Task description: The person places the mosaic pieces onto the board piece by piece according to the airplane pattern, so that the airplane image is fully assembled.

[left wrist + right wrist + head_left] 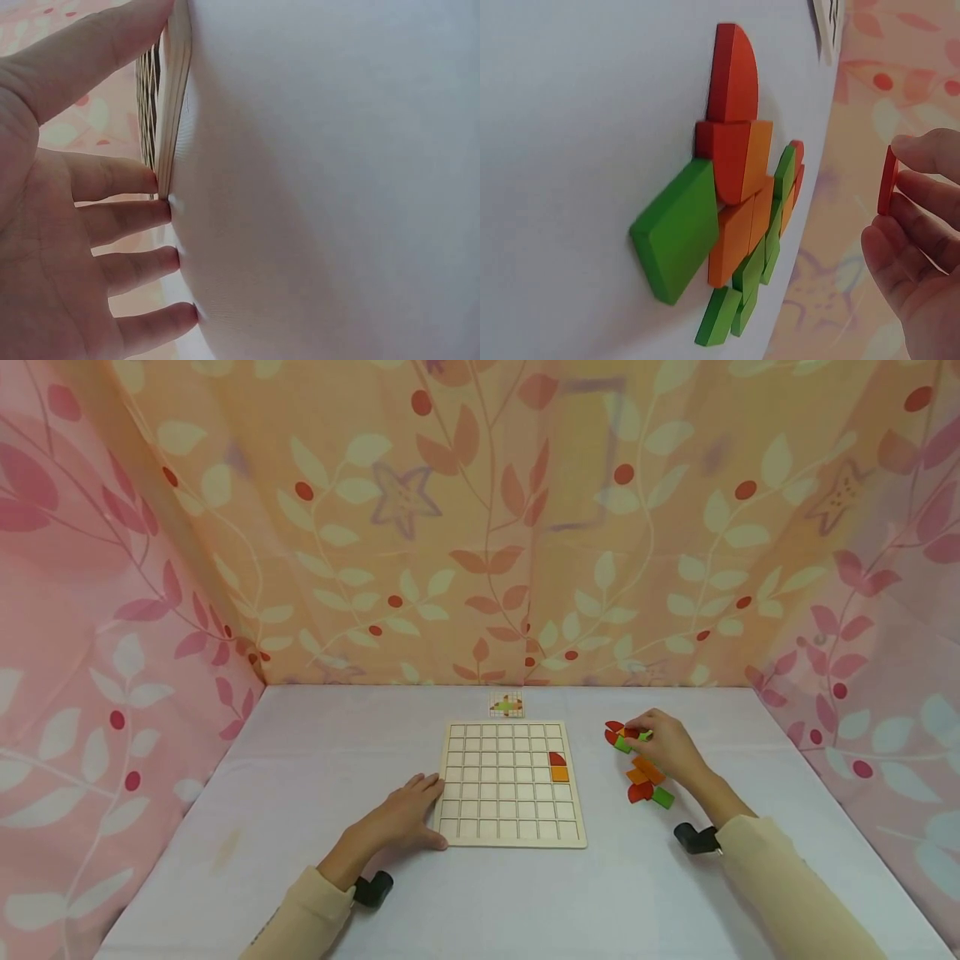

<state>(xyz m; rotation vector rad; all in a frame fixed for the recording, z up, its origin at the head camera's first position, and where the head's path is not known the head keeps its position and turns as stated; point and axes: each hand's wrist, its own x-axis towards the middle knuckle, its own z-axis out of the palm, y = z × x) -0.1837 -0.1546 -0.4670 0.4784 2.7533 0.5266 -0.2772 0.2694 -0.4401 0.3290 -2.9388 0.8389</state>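
Observation:
My left hand [405,814] rests beside the wooden grid board [498,811], fingers spread and straight. In the left wrist view its thumb and some fingertips touch the board's edge [177,97]. On the board, a red quarter-circle tile [557,759] lies just behind an orange square tile [559,774], near the right edge. My right hand [670,747] is over the loose tiles to the right of the board. The right wrist view shows it pinching a thin red tile [887,180] edge-on between thumb and fingers, so the tile's outline is hidden.
Loose red, orange and green tiles lie on the white cloth, among them a green tile [679,232] and a red curved tile [733,75]. A small pattern card [507,704] lies behind the board. Patterned fabric [480,527] encloses the back and sides.

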